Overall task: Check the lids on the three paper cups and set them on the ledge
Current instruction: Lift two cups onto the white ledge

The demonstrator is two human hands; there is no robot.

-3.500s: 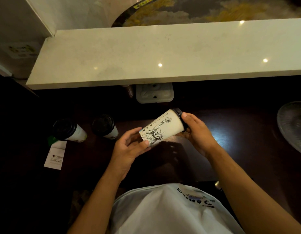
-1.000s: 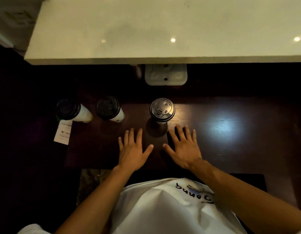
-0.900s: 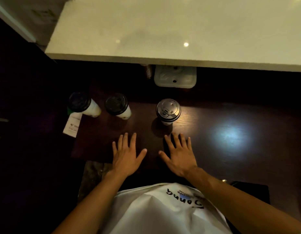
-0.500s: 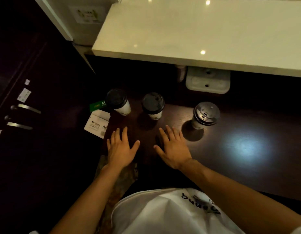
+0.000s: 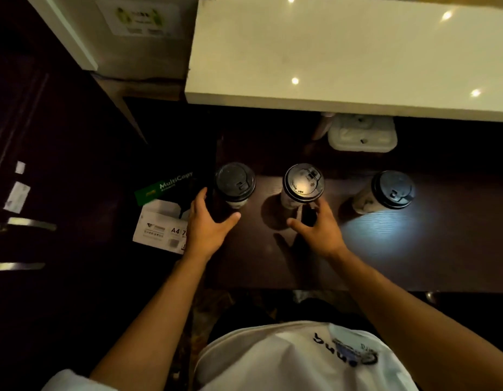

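Dark wood makes up the table (image 5: pixel 385 249), which is lit by one pale patch near its right side; above its far edge a white stone ledge (image 5: pixel 343 52) is seen, bare but for reflected lamp spots. Three paper cups with black lids are stood upright in a row along the far part of the table: the left cup (image 5: pixel 235 183) close to the table's left edge, the middle cup (image 5: pixel 302 184), and the right cup (image 5: pixel 391 190), well apart from both hands.

The left hand (image 5: pixel 208 224) is held open, fingers and thumb spread into a wide curve on either side of the left cup's base; whether the cup is actually touched cannot be told. The right hand (image 5: pixel 318 227) is likewise open, with the thumb stretched out to the left below the middle cup and the fingers raised at its right side; contact cannot be made out there either, since the fingertips are blurred and lost in shadow.

A box of copy paper (image 5: pixel 163 210) is seen beyond the table's left edge, partly covered by the left hand. A pale plastic container (image 5: pixel 361 136) is half hidden beneath the ledge. The person's white shirt (image 5: pixel 301 359) is cut off by the lower frame
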